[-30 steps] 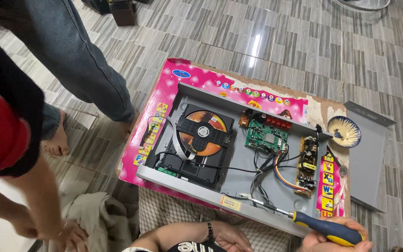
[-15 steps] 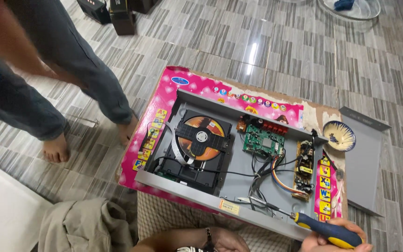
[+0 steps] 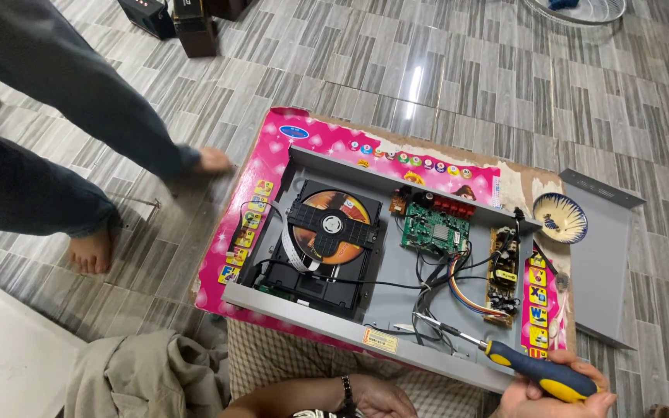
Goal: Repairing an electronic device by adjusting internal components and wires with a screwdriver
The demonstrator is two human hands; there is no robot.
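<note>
While the right hand (image 3: 555, 391) grasps a blue-and-yellow-handled screwdriver (image 3: 505, 361) with its fingers (image 3: 574, 360) wrapped around the handle, the tool's metal shaft extends up and left over the near wall of the open grey metal disc-player chassis (image 3: 396, 290), and the tip rests among the loose wires inside. The left hand (image 3: 377, 396) sits just below the near wall of the chassis, empty, with fingers loosely curled; a dark wristband shows on the wrist. A crumpled beige cloth (image 3: 145, 375) lies on the floor to the left of that hand.

Inside the chassis, the black disc drive with an orange disc (image 3: 333, 232) occupies the left half. A green circuit board (image 3: 435, 232) is mounted right of the drive, and a narrow brown power board (image 3: 502, 271) stands near the right wall. The chassis rests on a pink printed cardboard sheet (image 3: 327, 143) laid on the grey striped tile floor (image 3: 427, 70). Right of the chassis, a small blue-and-white ceramic bowl (image 3: 560, 217) sits beside the removed grey metal cover (image 3: 602, 271). Left of the chassis, another person's bare feet (image 3: 94, 251) and dark trouser legs stand on the floor.
</note>
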